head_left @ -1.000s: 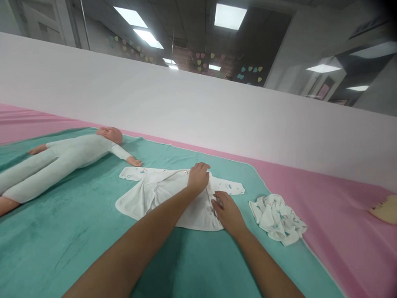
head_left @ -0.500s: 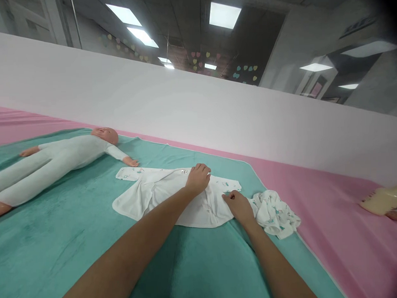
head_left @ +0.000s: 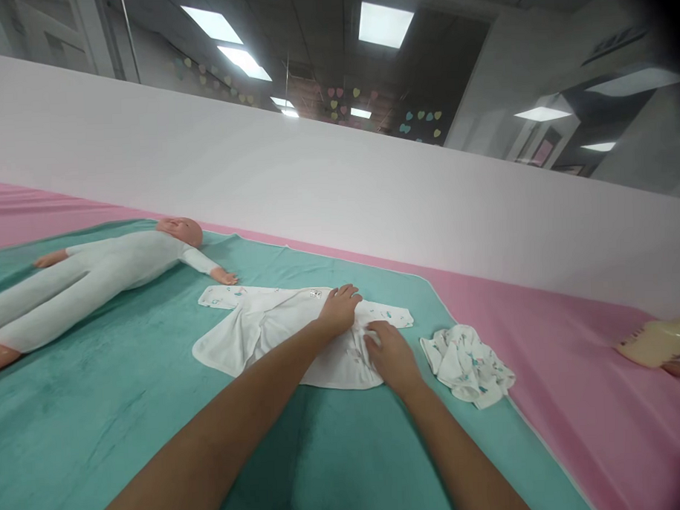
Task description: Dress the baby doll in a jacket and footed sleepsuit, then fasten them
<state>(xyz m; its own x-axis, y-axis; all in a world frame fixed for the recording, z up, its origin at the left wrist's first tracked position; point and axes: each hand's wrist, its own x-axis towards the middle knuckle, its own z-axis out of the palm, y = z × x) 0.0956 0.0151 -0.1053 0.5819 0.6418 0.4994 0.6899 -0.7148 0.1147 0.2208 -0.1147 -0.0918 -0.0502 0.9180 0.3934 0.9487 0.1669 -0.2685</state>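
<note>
A small white baby shirt [head_left: 275, 317] lies spread out, with its printed sleeves stretched to both sides. My left hand [head_left: 340, 310] rests on the upper middle of the shirt, fingers laid over the cloth near the neckline. On the right part of the shirt is my right hand [head_left: 393, 357], its thumb and fingers apart and lightly bent, the fingertips at the cloth below the right sleeve. Just right of that hand sits a crumpled white printed garment [head_left: 469, 366], separate from the shirt.
A baby doll [head_left: 122, 259] in a pale bodysuit lies on its back at the left. Everything lies on a teal blanket [head_left: 127, 411] over a pink cover [head_left: 567, 366]. A beige doll-like object [head_left: 658, 340] is at the far right. Behind runs a white wall [head_left: 315, 189] below a mirror-like pane.
My right hand has moved left and slightly up over the shirt, its fingers loosening from a closed shape. My left hand stays almost in place.
</note>
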